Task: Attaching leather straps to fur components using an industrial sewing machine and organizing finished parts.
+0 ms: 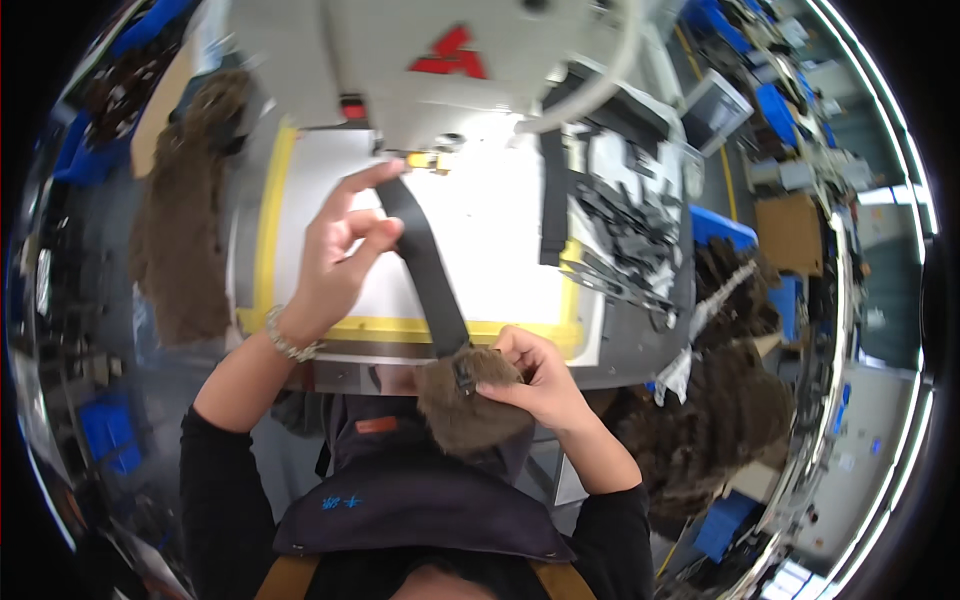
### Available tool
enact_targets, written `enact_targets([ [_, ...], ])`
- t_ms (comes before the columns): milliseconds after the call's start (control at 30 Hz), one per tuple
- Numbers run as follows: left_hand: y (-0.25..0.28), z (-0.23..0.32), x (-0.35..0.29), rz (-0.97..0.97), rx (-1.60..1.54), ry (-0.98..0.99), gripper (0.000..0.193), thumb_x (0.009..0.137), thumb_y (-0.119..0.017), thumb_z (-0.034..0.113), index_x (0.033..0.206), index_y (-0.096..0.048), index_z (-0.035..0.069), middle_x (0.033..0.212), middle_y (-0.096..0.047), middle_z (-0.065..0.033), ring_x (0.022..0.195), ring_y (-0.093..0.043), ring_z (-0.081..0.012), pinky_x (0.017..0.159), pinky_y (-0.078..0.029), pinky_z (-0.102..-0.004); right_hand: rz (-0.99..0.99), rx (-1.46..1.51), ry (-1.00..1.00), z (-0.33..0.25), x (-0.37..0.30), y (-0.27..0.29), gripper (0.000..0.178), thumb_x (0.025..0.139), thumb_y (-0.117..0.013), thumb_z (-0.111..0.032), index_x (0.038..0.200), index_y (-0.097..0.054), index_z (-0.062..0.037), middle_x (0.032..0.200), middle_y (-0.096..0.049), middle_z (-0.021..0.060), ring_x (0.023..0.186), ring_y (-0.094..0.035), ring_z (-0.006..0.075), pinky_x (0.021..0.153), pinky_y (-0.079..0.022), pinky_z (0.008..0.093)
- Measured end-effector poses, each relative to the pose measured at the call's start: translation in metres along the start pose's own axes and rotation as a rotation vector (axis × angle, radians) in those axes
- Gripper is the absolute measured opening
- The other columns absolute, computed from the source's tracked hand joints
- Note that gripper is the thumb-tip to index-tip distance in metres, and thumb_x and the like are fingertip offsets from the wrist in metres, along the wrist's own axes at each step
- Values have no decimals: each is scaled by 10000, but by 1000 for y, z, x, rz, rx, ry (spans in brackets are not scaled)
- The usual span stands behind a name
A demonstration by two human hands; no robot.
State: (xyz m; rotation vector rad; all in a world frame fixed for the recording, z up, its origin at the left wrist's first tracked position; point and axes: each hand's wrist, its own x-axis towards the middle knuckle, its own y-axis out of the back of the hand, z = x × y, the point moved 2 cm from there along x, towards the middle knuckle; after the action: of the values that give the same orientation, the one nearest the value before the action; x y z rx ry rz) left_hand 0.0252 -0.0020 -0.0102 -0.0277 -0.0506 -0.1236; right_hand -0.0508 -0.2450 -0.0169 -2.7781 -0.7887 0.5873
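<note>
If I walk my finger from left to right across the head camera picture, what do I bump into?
Brown furry cloth on the left → left hand → dark strap → right hand → cardboard box.

Grey floor point(145, 400), yellow floor line point(727, 170), bright strip lights point(893, 115).

Brown furry piece point(470, 425), bunched, at six o'clock, small black fitting point(464, 377) on its face, flat black strap point(435, 285) running gently curved from it toward eleven o'clock
</note>
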Motion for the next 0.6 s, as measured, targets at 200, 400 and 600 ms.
enact_targets([
  [200,-2,-13,-9,-29,144,-89,665,917,-562,322,1403,-212,36,820,-649,-99,775,-632,-150,768,-473,-282,553,-60,243,-33,-90,42,344,698,-693,9,999,-541,-57,948,-548,-21,886,-517,64,751,-428,223],
  [400,-8,-14,-6,-104,51,-107,629,917,-560,315,1382,-259,18,805,-636,-87,723,-611,-124,698,-494,-249,1658,-292,774,-146,-312,170,464,877,-556,-160,1310,-450,-31,1232,-536,144,1075,-569,260,927,-469,356],
  [600,-18,-17,-9,-204,272,-117,374,885,-554,57,1246,-466,15,733,-589,-34,683,-585,-103,663,-487,-233,1737,-63,462,-79,-457,386,422,882,-573,-152,1260,-481,11,1206,-563,158,1069,-562,281,934,-447,396],
])
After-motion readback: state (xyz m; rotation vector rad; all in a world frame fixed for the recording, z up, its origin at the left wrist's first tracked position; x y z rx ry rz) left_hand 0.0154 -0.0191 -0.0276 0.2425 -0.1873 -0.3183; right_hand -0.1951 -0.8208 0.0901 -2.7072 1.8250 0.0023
